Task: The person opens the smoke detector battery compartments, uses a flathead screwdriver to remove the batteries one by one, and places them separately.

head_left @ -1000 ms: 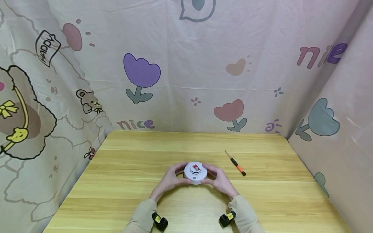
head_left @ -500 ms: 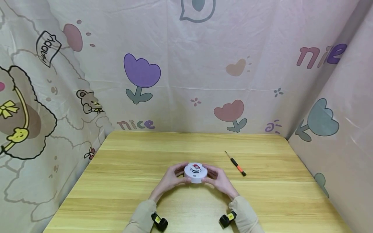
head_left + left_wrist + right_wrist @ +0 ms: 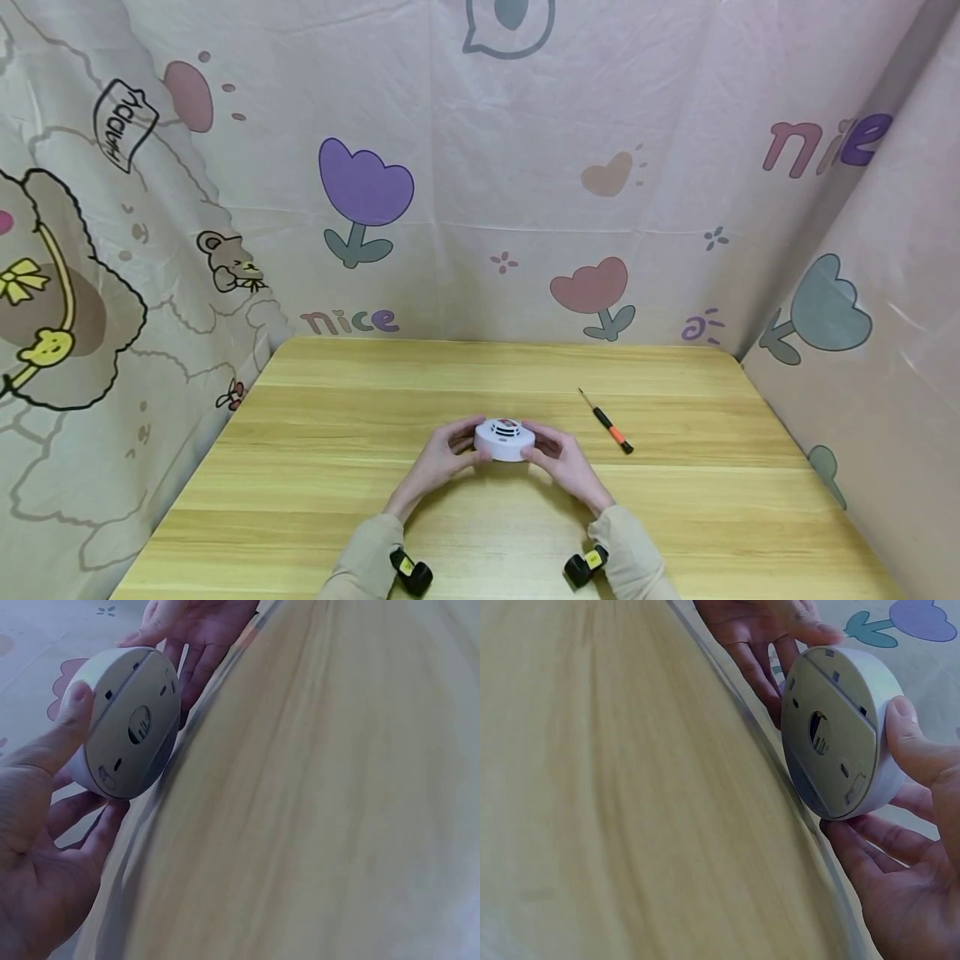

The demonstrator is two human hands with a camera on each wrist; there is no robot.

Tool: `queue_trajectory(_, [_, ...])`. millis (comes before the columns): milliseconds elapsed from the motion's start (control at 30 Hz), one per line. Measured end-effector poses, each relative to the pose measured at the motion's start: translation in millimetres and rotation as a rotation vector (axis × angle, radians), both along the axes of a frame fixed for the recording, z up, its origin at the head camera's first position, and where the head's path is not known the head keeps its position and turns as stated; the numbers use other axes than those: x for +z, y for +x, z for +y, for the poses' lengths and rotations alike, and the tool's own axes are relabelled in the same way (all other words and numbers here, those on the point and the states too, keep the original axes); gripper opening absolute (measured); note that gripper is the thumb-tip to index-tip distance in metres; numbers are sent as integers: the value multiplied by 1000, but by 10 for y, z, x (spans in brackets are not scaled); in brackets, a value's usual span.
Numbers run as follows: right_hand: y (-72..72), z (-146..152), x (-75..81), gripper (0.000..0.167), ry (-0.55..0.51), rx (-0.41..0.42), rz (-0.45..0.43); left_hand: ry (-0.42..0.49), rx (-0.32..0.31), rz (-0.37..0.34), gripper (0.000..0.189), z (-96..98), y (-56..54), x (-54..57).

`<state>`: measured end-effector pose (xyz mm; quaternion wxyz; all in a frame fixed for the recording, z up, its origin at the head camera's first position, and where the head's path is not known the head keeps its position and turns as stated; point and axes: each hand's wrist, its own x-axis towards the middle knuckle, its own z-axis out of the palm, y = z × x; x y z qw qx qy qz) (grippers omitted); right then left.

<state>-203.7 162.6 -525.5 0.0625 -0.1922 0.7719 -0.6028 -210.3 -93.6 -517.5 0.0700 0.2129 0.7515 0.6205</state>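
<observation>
A round white smoke detector [image 3: 506,444] with a slotted dome and a red label on top is held between both hands. My left hand [image 3: 442,457] grips its left side, thumb on the near edge and fingers behind. On the opposite side my right hand [image 3: 564,463] grips it the same way. The near edge is tipped up, so the flat back of the smoke detector [image 3: 133,727] shows in the left wrist view. A round central hole and small slots mark that back, which the right wrist view shows too.
A screwdriver [image 3: 613,429] with a black and orange handle lies on the wooden table [image 3: 337,417], right of the hands. Patterned cloth [image 3: 480,192] hangs behind and at both sides. Each sleeved wrist wears a small black camera [image 3: 412,572].
The smoke detector has tilted, its near edge rising and its top turning away, so its label shows less. Both thumbs have risen slightly with it. The screwdriver has stayed put.
</observation>
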Motion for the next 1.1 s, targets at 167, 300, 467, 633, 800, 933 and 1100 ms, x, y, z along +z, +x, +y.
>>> queue_trajectory(167, [3, 1, -7, 54, 4, -16, -1, 3, 5, -2, 67, -10, 10, -10])
queue_trajectory(300, [5, -7, -2, 51, 13, -60, -16, 35, 11, -1, 62, -15, 15, -12])
queue_trajectory(467, [8, -13, 15, 50, -11, -73, -26, 52, 28, -5, 59, -10, 21, -12])
queue_trajectory(633, [5, -18, 23, 49, -105, -57, -18, 39, 55, -12, 56, -7, 13, -26])
queue_trajectory(800, [18, -14, 44, 50, -161, -43, -11, 1, 88, -1, 51, -14, 16, -26])
queue_trajectory(933, [31, -10, 58, 51, -153, -36, -8, -14, 106, 8, 47, -18, 14, -25])
queue_trajectory(1100, [28, -13, 52, 56, -139, -32, 2, -19, 123, 4, 45, -16, 10, -32])
